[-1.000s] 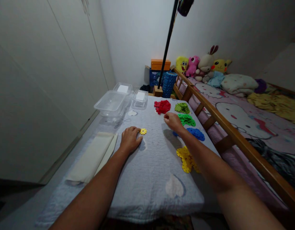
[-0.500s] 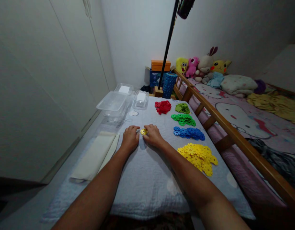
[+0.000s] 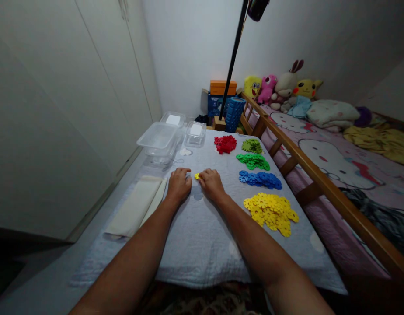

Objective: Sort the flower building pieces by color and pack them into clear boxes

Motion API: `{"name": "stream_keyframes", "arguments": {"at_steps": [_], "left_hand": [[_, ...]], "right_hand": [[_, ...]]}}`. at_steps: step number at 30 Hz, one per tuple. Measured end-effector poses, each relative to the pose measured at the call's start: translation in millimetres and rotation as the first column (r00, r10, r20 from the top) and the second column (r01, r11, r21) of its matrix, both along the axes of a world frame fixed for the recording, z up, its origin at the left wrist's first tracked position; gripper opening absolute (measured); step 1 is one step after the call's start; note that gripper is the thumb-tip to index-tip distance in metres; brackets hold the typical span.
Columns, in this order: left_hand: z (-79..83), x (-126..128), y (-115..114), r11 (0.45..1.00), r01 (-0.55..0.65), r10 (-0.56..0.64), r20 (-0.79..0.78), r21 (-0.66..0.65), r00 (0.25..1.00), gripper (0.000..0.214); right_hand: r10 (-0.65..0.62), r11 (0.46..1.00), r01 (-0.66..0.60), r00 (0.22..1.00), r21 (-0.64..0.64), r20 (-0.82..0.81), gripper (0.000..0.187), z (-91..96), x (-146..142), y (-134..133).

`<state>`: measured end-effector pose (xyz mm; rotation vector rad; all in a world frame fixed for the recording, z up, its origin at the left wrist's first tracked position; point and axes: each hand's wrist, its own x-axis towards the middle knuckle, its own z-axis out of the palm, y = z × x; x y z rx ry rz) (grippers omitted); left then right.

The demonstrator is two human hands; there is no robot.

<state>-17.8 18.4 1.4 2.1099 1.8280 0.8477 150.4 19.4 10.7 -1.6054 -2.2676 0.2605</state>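
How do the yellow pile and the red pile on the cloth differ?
The yellow pile lies nearer the camera; the red pile lies farther off. The yellow pile looks larger and more spread out; the red pile looks smaller and more compact. Both are heaps of small pieces on the cloth.

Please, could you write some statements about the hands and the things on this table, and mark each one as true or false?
1. The right hand holds a small yellow piece. True.
2. The left hand is holding a red piece. False: no piece shows in it.
3. The red pile lies farther from the person than the yellow pile. True.
4. The folded cloth lies to the right of both hands. False: it lies to their left.
5. The blue pile lies between the bright green pile and the yellow pile. True.
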Motion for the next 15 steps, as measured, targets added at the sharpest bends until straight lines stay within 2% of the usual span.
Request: {"name": "stream_keyframes", "arguments": {"at_steps": [5,9,12,15], "left_hand": [[-2.4,0.0,0.7,1.0,-0.007,0.007,-0.02,-0.002,1.0,0.036],[-4.6,-0.4,1.2,1.0,-0.007,0.007,-0.037,0.012,0.999,0.036],[-6.8,-0.8,2.0,1.0,-0.009,0.01,-0.055,0.016,0.998,0.036],[-8.4,-0.9,2.5,1.0,-0.013,0.013,-0.07,0.012,0.997,0.036]], "right_hand": [[-0.034,0.999,0.034,0.999,-0.011,-0.042,0.028,3.5,1.9,-5.9],[-0.05,0.998,0.046,0.996,-0.045,-0.079,0.027,16.4,9.9,-21.5],[-0.048,0.997,0.036,0.984,-0.072,-0.172,0.026,30.8,29.4,-38.5],[-0.097,0.992,0.068,0.947,-0.104,-0.308,0.025,46.2,63.3,-58.0]]}}
